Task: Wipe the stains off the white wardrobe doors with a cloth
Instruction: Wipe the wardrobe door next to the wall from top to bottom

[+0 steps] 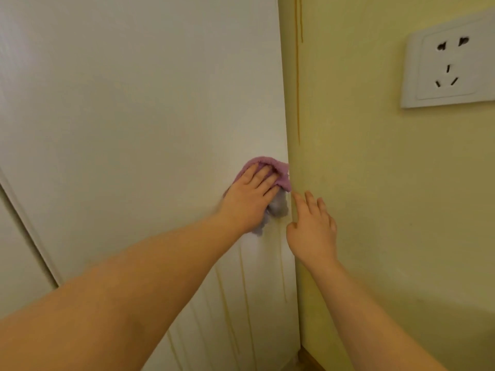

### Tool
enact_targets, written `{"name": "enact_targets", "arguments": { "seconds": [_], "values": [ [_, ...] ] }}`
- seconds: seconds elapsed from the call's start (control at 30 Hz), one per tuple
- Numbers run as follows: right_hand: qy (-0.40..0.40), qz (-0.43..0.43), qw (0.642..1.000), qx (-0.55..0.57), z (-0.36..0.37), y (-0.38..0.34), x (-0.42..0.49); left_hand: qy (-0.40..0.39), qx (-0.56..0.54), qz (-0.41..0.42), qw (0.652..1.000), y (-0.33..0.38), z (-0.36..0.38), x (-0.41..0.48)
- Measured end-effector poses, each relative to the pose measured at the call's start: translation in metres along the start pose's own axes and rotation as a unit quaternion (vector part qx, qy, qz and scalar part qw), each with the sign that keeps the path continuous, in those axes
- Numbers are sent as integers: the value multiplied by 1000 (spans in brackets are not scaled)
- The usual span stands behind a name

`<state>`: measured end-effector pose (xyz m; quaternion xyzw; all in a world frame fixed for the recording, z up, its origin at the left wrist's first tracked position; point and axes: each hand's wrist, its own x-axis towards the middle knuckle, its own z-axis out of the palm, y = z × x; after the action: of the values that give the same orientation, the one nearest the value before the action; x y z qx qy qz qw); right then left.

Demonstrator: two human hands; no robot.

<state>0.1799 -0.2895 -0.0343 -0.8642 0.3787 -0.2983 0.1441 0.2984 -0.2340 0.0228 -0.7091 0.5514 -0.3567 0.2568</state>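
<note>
Left hand [247,202] lies flat with fingers straight, pressing a crumpled pinkish-purple fleecy cloth [281,174] against the plain white wardrobe door [134,103], close to the door's right edge. Below this hand, thin yellowish drip stains [245,279] run down the door. Right hand [312,231], just beside it, rests loosely spread fingers on the pale yellow painted wall [375,183], holding nothing. Up and right of it sits a white plastic wall socket [450,65].

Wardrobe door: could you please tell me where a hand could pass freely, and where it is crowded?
Free: the door above and left of the cloth, out to the seam. Crowded: the door's right edge, where the left hand presses the cloth and the right hand sits beside it at the yellow wall.
</note>
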Motion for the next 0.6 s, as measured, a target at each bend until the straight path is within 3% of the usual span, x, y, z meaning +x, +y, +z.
{"name": "enact_targets", "arguments": {
  "seconds": [0.13,0.23,0.33,0.4,0.5,0.6],
  "values": [
    [-6,1,1000,6,0,1,-1,-95,17,102,990,29,20,-17],
    [-9,-1,1000,3,0,2,-2,3,30,91,995,3,19,-7],
    [-7,6,1000,10,1,3,1,115,29,-8,993,-12,7,-5],
    [-7,4,1000,9,2,2,-1,64,31,-3,997,-3,15,-10],
    [-13,-7,1000,0,3,0,-2,-23,65,93,993,10,19,-16],
    [-13,-4,1000,3,2,1,-1,77,65,76,992,-17,-2,-14]
  ]
}}
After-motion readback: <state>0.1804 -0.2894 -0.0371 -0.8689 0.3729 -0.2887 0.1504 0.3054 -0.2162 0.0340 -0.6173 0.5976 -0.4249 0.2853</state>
